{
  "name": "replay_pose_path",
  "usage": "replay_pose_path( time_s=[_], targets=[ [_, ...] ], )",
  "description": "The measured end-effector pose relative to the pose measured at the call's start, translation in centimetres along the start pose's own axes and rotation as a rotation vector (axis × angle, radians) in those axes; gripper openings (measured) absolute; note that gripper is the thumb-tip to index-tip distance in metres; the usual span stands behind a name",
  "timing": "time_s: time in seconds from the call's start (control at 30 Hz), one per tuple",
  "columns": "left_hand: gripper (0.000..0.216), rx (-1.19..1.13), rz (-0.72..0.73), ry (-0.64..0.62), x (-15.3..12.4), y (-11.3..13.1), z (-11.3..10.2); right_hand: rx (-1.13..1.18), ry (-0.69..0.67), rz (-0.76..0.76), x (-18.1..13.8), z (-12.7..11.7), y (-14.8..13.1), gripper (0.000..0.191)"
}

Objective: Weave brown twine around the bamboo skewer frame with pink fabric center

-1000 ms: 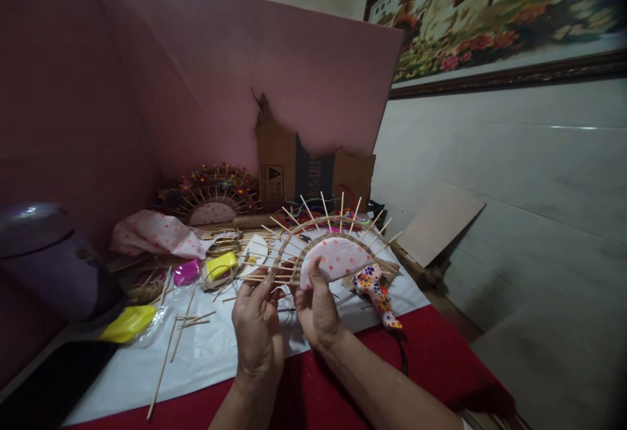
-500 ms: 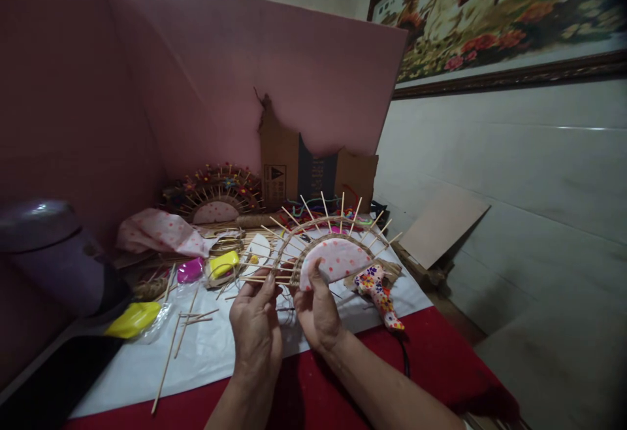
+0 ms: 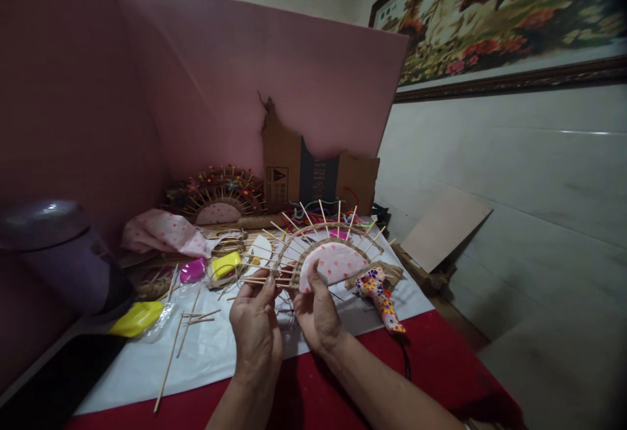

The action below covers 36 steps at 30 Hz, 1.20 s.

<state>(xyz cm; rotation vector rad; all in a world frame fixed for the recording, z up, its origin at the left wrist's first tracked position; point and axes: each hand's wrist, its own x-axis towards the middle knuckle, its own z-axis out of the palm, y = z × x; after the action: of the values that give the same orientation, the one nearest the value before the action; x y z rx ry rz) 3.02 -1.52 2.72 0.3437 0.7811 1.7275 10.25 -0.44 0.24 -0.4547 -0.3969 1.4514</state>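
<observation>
Between my hands is a half-round woven stick fan (image 3: 334, 263), with a pink dotted cloth centre, twine bands and thin sticks radiating outward. My right hand (image 3: 319, 309) grips its cloth centre near the lower left corner, thumb on top. At the fan's left end, my left hand (image 3: 257, 319) pinches the twine band and lowest sticks between thumb and fingers. Just right of my right hand lies a flower-patterned, cloth-wrapped tool (image 3: 379, 296) with a dark cord. The undersides of the fingers are hidden.
A finished-looking fan with colourful flowers (image 3: 220, 198) stands at the back. Dotted cloth (image 3: 164, 232), yellow clay packs (image 3: 137, 318), loose sticks (image 3: 169, 368) and a purple flask (image 3: 73, 260) lie left. Torn cardboard (image 3: 281, 155) stands behind. A board (image 3: 447, 229) leans at the right wall.
The fan has tilted slightly, its right side dipping a little. Both hands keep the same hold, and the whole view has shifted slightly.
</observation>
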Motion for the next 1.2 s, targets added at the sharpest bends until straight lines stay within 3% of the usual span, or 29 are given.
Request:
replay_pose_path(
  time_s=[0.47,0.67,1.0,1.2],
  targets=[
    [0.024,0.010,0.007,-0.105,-0.7,0.5,0.5,-0.073,-0.070,-0.038,-0.3,0.6,-0.6,0.032],
    [0.029,-0.001,0.025,-0.184,-1.0,0.8,0.5,-0.011,-0.022,0.006,-0.5,0.7,-0.9,0.032],
    [0.030,0.046,0.089,-0.199,-1.1,0.4,0.2,-0.012,-0.043,0.036,-0.6,1.1,-1.4,0.036],
    [0.033,0.125,0.133,-0.195,-0.9,0.2,0.2,-0.080,0.020,0.170,-0.6,0.9,-1.6,0.043]
  ],
)
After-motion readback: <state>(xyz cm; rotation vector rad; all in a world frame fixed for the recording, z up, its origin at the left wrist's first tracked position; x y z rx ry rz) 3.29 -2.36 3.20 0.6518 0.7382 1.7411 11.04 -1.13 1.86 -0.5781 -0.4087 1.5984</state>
